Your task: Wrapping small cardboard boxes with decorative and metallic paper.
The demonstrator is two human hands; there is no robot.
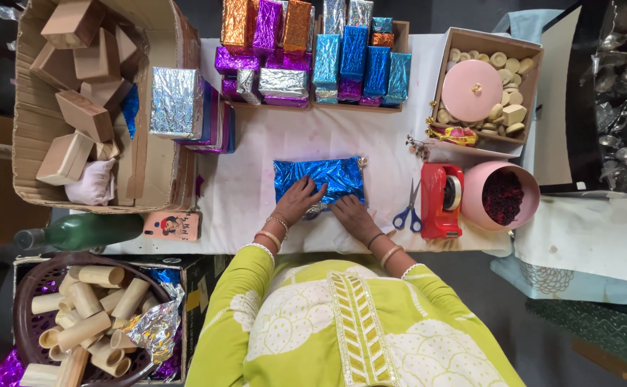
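Both your hands lie flat on the crinkled blue foil-wrapped rectangular parcel (pixel 319 179) at the desk's (pixel 256 179) centre: left hand (pixel 298 201) at its seven o'clock, right hand (pixel 353 213) at five, fingers spread, gripping nothing. It looks light, and the foil probably slippery and easily torn; take it by the stiffer edges.

Both forearms are stretched forward. The left hand (pixel 299 198) is laid palm-down, fingers spread; the right hand (pixel 353 214) is pressed flat beside it.

Blue-handled scissors (pixel 407 213) lie beside a red tape dispenser (pixel 441 201); the pink bowl (pixel 480 188) holds perhaps dried petals.
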